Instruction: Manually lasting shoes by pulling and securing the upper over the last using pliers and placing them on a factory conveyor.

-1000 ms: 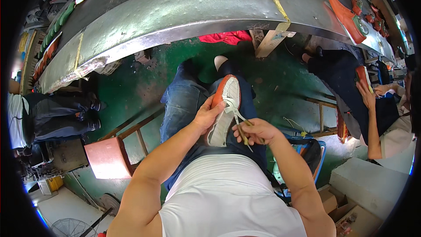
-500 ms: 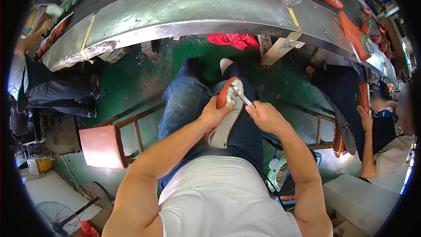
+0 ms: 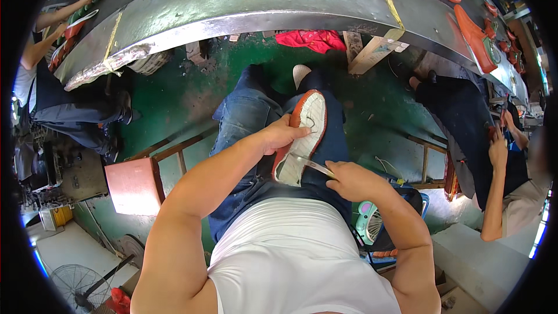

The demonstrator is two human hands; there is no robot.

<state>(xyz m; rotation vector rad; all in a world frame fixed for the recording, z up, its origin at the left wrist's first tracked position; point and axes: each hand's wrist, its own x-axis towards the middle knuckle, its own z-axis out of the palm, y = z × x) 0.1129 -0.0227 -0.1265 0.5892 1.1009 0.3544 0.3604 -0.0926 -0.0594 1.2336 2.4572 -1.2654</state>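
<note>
An orange-red shoe (image 3: 318, 113) rests bottom up across my thighs, its toe pointing away from me. Its pale grey-white underside faces me, with a dark curved line on it. My left hand (image 3: 283, 135) is closed round the shoe's left edge at the middle, thumb on the underside. In my right hand (image 3: 354, 180) is a slim metal tool (image 3: 315, 166), its fingers wrapped round the handle end. The tool's flat, shiny end lies over the heel half of the underside; whether it is a knife I cannot tell.
A long metal-edged conveyor bench (image 3: 244, 6) crosses ahead, with orange-red shoes (image 3: 474, 38) at its right. Co-workers sit at both sides. A brown stool (image 3: 135, 189) stands left, a small green fan (image 3: 367, 221) right, and a red cloth (image 3: 311, 40) lies under the bench.
My right hand has drawn the tool from the toe half down to the heel half of the shoe. The shoe's toe has shifted slightly right. The left co-worker's hands have moved along the bench shoes.
</note>
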